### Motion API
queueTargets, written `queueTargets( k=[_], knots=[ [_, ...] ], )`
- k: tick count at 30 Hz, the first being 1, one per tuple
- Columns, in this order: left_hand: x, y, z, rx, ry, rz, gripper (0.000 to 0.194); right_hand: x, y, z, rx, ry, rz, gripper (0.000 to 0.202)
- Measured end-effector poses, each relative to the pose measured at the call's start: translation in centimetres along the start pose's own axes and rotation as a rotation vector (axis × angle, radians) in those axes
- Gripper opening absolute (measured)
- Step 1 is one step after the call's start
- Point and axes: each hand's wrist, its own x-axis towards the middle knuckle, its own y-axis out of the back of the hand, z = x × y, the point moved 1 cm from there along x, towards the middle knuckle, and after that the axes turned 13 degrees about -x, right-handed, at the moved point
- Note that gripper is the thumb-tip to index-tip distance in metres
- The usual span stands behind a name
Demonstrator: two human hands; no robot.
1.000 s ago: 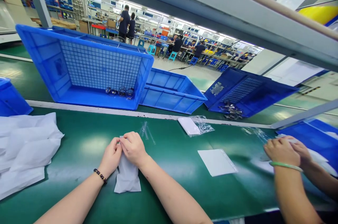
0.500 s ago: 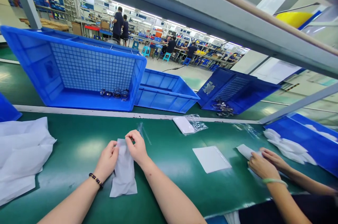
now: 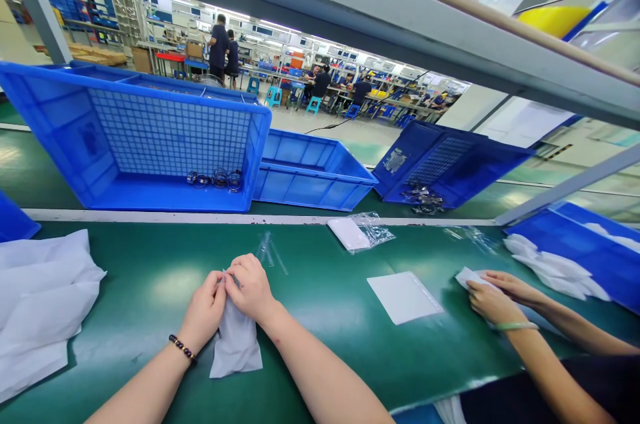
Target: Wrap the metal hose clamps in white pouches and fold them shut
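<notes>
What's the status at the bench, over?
Left hand and right hand both pinching white pouch at its top end; clear plastic strips just beyond; nothing between hands and pouch.

2 hands [image 3: 226, 297] pinching together

Four hands [image 3: 250, 283]; two crates [image 3: 125, 191] holding metal parts [image 3: 220, 178]; one beaded bracelet [image 3: 182, 348]; one green bangle [image 3: 517, 326].
</notes>
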Motion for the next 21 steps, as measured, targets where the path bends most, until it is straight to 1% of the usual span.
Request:
queueTargets(
  k=[1,3,6,8,10,11,12,13,15,17,19,21],
  knots=[
    [0.0,0.0,0.1,0.015,-0.002,-0.008,0.02,0.1,-0.1,-0.1,0.051,-0.056,0.0,0.013],
    [-0.1,0.0,0.1,0.052,0.001,-0.018,0.021,0.3,-0.3,0.1,0.182,-0.217,-0.002,0.013],
    [-0.1,0.0,-0.1,0.079,0.026,-0.013,0.02,0.7,-0.5,1.1,0.305,-0.435,0.007,0.016],
    [-0.1,0.1,-0.4,0.062,0.049,-0.006,0.02,0.9,-0.2,2.0,0.311,-0.497,0.022,0.017],
    [0.0,0.1,-0.7,0.023,0.069,-0.002,0.021,1.0,0.4,2.7,0.307,-0.515,0.031,0.019],
    [0.0,0.1,-0.8,0.002,0.078,0.001,0.021,1.0,0.8,2.8,0.31,-0.503,0.031,0.018],
    [0.1,0.0,-0.9,-0.019,0.086,0.005,0.022,1.0,1.1,2.7,0.31,-0.46,0.027,0.017],
    [0.1,0.0,-0.9,-0.037,0.093,0.009,0.022,0.9,1.3,2.5,0.298,-0.384,0.021,0.014],
    [0.2,0.0,-1.0,-0.063,0.093,0.011,0.023,0.6,1.4,1.8,0.227,-0.169,0.005,0.009],
    [0.2,0.0,-1.0,-0.074,0.075,0.015,0.022,0.3,1.1,1.0,0.108,0.01,-0.016,0.011],
    [0.2,0.0,-0.9,-0.074,0.051,0.016,0.021,0.0,0.5,0.4,0.009,0.069,-0.032,0.011],
    [0.2,0.0,-0.7,-0.062,0.037,0.02,0.021,-0.1,0.0,0.2,-0.038,0.072,-0.032,0.013]
  ],
)
